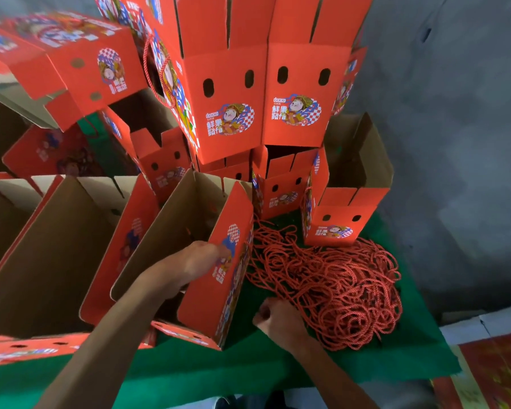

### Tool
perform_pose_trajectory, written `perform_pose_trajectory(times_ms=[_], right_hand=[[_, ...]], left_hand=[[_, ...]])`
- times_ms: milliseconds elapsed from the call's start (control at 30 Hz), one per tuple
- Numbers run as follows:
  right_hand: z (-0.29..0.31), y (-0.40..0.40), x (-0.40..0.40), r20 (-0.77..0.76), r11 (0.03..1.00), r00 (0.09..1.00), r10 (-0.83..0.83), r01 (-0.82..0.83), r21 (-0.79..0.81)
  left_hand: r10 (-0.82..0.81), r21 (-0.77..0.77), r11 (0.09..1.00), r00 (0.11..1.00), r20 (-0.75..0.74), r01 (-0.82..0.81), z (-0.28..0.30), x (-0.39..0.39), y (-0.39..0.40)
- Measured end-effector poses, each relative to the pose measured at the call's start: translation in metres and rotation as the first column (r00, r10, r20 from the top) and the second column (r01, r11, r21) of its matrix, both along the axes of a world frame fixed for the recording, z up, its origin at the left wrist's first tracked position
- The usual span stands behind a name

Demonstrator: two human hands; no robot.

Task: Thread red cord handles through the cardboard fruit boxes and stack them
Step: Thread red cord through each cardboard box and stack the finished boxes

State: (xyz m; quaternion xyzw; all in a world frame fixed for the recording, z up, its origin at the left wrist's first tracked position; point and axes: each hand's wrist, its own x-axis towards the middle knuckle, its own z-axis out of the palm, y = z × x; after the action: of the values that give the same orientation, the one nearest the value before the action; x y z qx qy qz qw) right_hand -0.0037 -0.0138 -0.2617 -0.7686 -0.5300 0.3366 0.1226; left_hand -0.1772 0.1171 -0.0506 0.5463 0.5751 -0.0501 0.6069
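Nearest the camera, the right hand is curled at the near edge of the pile of red cords, its fingers closed on the strands, probably so that one cord can be drawn free for threading. Just to its left, an open box is steadied by the left hand, which is hooked over the top edge of the printed side wall, the fingertips being pressed against the outside; the box is thus held upright and close to the cords. Whether the thumb is curled inside the wall cannot be told. A larger open carton is set further left.

The work is laid out on a green cloth, on which the cords and boxes rest.

Beyond, finished boxes are piled into a stack, and a cord handle is seen looped on one of them. Behind the stack a grey wall is visible.
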Motion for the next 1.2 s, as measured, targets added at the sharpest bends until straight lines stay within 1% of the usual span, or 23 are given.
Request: perform_pose_trajectory(times_ms=[33, 67, 133, 200, 267, 333, 467, 500, 633, 767, 833, 867, 900, 933, 967, 1000, 1033, 1067, 1100, 1200], right_hand=[[0.008, -0.001, -0.002, -0.131, 0.999, 0.991, -0.011, 0.017, 0.05], [0.019, -0.003, -0.006, -0.267, 0.994, 0.964, -0.022, 0.049, 0.097], [0.04, -0.004, -0.017, -0.493, 0.969, 0.87, -0.025, 0.142, 0.2], [0.056, -0.004, -0.027, -0.606, 0.931, 0.795, -0.027, 0.24, 0.274], [0.066, -0.004, -0.031, -0.646, 0.914, 0.763, -0.04, 0.288, 0.284], [0.071, -0.002, -0.031, -0.646, 0.907, 0.761, -0.052, 0.306, 0.288], [0.078, -0.001, -0.028, -0.662, 0.898, 0.744, -0.089, 0.347, 0.269], [0.08, -0.001, -0.027, -0.646, 0.9, 0.758, -0.09, 0.339, 0.273], [0.088, 0.002, -0.02, -0.502, 0.92, 0.864, -0.029, 0.22, 0.326], [0.096, 0.007, -0.015, -0.305, 0.896, 0.948, 0.093, 0.055, 0.442], [0.098, 0.009, -0.016, -0.206, 0.876, 0.969, 0.135, -0.02, 0.483], [0.099, 0.009, -0.017, -0.193, 0.871, 0.972, 0.138, -0.027, 0.49], [0.099, 0.01, -0.017, -0.214, 0.878, 0.97, 0.116, 0.001, 0.479], [0.099, 0.011, -0.016, -0.276, 0.89, 0.959, 0.07, 0.065, 0.451], [0.099, 0.012, -0.014, -0.346, 0.897, 0.938, 0.021, 0.135, 0.421], [0.099, 0.014, -0.012, -0.396, 0.896, 0.918, -0.009, 0.182, 0.404], [0.098, 0.016, -0.011, -0.406, 0.891, 0.914, -0.006, 0.189, 0.413], [0.098, 0.018, -0.011, -0.396, 0.885, 0.918, 0.019, 0.169, 0.434], [0.097, 0.019, -0.012, -0.369, 0.875, 0.928, 0.055, 0.133, 0.465], [0.095, 0.021, -0.014, -0.223, 0.81, 0.968, 0.113, 0.04, 0.585]], left_hand=[[0.005, -0.008, 1.0, 1.0, -0.001, -0.005, 0.0, -0.001, 0.0], [0.019, -0.017, 1.0, 1.0, 0.008, -0.019, -0.001, -0.003, 0.0], [0.048, -0.034, 0.998, 0.998, 0.042, -0.046, -0.001, -0.004, 0.001], [0.059, -0.043, 0.997, 0.996, 0.066, -0.056, 0.0, -0.003, 0.001], [0.085, -0.041, 0.996, 0.994, 0.073, -0.082, 0.0, -0.002, 0.001], [0.11, -0.036, 0.994, 0.991, 0.072, -0.107, 0.0, -0.001, 0.001], [0.107, -0.01, 0.994, 0.991, 0.081, -0.106, 0.001, 0.006, -0.001], [0.103, -0.006, 0.995, 0.99, 0.093, -0.103, 0.0, 0.008, -0.001], [0.088, -0.022, 0.996, 0.989, 0.122, -0.086, -0.005, 0.011, -0.001], [0.084, 0.006, 0.996, 0.985, 0.148, -0.086, -0.006, 0.011, -0.003], [0.081, -0.051, 0.996, 0.981, 0.178, -0.073, -0.007, 0.008, -0.001], [0.086, -0.11, 0.992, 0.974, 0.207, -0.065, -0.009, 0.005, -0.001], [0.094, -0.164, 0.985, 0.966, 0.239, -0.055, -0.01, 0.003, -0.002], [0.094, -0.191, 0.981, 0.962, 0.257, -0.045, -0.01, 0.001, -0.002], [0.067, -0.179, 0.984, 0.963, 0.26, -0.02, -0.01, -0.001, -0.003], [-0.004, -0.12, 0.992, 0.971, 0.239, 0.034, -0.011, -0.001, -0.004], [-0.106, -0.03, 0.993, 0.977, 0.186, 0.113, -0.012, 0.0, -0.006], [-0.202, 0.071, 0.978, 0.973, 0.109, 0.195, -0.013, 0.001, -0.009], [-0.265, 0.16, 0.953, 0.964, 0.025, 0.258, -0.016, 0.005, -0.01], [-0.316, 0.345, 0.869, 0.934, -0.167, 0.355, -0.019, 0.017, -0.015]])
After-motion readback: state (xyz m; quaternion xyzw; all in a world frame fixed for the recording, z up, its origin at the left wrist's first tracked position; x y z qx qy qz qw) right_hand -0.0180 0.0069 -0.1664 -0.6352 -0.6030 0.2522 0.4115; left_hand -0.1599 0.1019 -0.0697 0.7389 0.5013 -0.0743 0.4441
